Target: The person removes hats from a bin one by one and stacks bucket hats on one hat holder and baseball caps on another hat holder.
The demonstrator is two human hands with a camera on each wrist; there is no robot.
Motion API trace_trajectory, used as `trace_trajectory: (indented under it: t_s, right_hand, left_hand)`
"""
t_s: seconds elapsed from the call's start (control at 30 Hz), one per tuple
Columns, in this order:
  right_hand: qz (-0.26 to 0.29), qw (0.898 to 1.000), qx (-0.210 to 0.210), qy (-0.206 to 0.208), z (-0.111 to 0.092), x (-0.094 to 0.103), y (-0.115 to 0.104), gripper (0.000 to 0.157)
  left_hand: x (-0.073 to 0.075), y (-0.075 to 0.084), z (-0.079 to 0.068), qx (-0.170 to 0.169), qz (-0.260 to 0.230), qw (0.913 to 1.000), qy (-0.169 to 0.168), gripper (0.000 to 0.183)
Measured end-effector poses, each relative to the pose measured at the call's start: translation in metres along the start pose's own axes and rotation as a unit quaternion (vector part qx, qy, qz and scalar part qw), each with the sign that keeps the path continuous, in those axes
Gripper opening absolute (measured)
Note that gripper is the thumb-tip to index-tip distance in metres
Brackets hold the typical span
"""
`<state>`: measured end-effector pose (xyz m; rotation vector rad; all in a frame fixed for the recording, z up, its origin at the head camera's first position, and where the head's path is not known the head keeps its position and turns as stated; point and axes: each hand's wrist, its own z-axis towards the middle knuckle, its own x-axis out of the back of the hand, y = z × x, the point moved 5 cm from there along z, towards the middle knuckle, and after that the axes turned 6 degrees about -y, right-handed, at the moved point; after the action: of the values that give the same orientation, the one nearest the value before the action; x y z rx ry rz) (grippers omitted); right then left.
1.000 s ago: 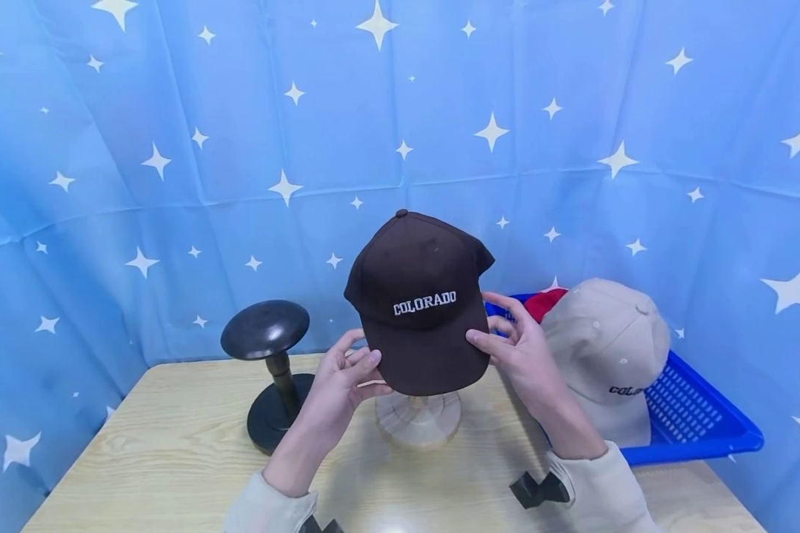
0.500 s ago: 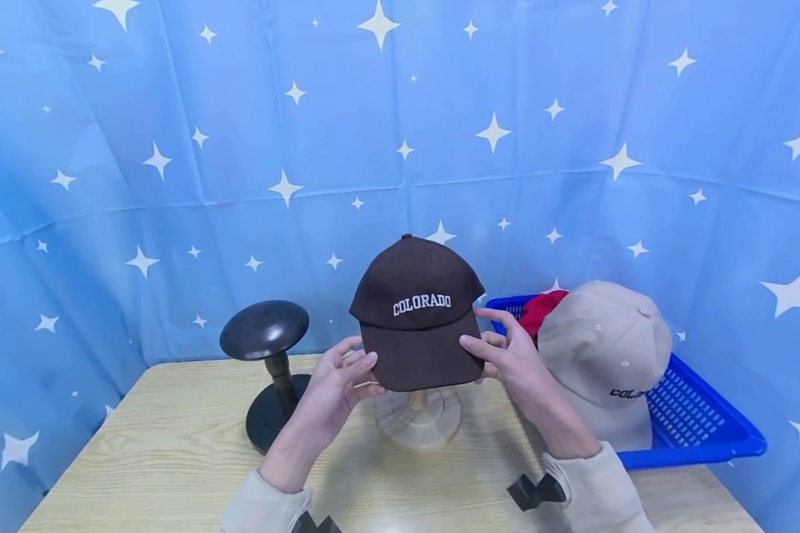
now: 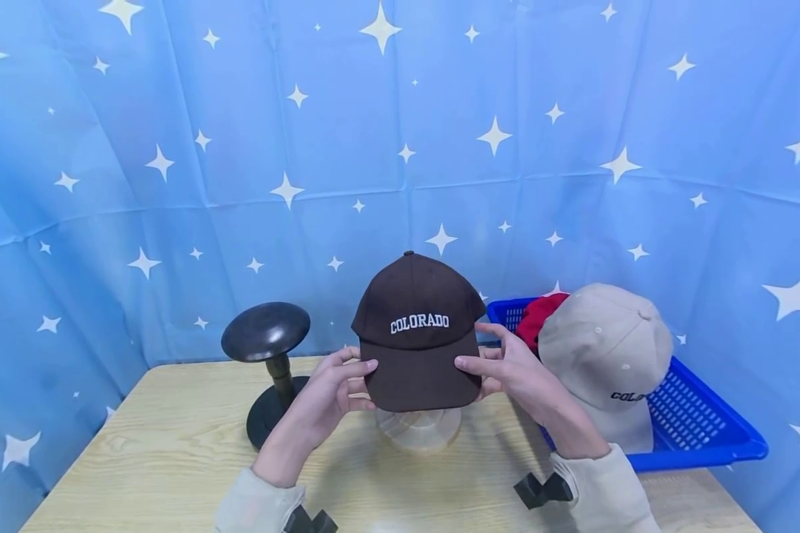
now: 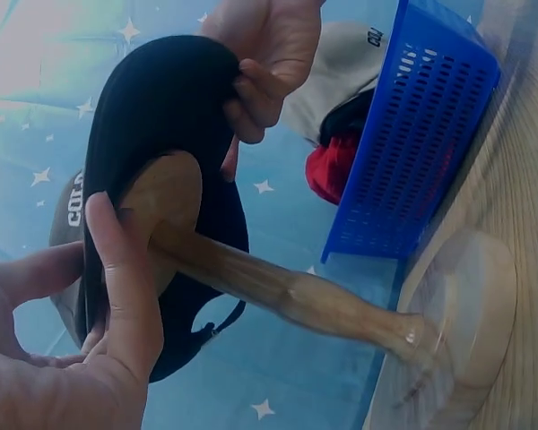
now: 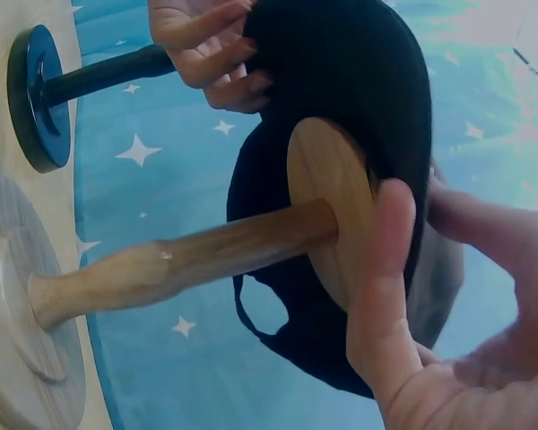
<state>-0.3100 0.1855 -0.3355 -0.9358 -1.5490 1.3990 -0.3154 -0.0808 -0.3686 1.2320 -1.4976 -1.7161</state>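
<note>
A dark brown baseball cap (image 3: 420,303) lettered COLORADO sits over the top of a light wooden hat stand (image 4: 278,287), brim facing me. My left hand (image 3: 330,385) pinches the brim's left side, thumb on top and fingers beneath. On the right side my right hand (image 3: 516,374) grips the brim the same way. From below, both wrist views show the stand's round wooden head (image 5: 327,206) inside the cap's crown. The head view hides that top and the post behind the cap; only the round base (image 3: 418,429) shows.
Left of the hands stands a black hat stand (image 3: 265,332). At the right, a blue plastic basket (image 3: 713,444) holds a beige cap (image 3: 607,340) and a red cloth item (image 3: 536,318). A star-patterned blue curtain (image 3: 347,104) hangs behind the wooden table (image 3: 147,444).
The brown cap has come down onto the wooden stand, and its tilt has levelled out. Both hands have moved with it, keeping their hold on the brim.
</note>
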Motion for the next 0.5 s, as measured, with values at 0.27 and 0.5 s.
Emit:
trace_trajectory:
  t_s: [0.27, 0.5]
  right_hand:
    - [-0.015, 0.999, -0.032, -0.034, 0.001, 0.003, 0.010, 0.099]
    - [-0.056, 0.996, -0.044, -0.052, 0.004, 0.004, 0.020, 0.099]
  left_hand:
    - [0.011, -0.007, 0.003, 0.015, 0.055, 0.9983, -0.013, 0.010]
    - [0.019, -0.016, 0.007, 0.029, 0.092, 0.9948, -0.034, 0.020]
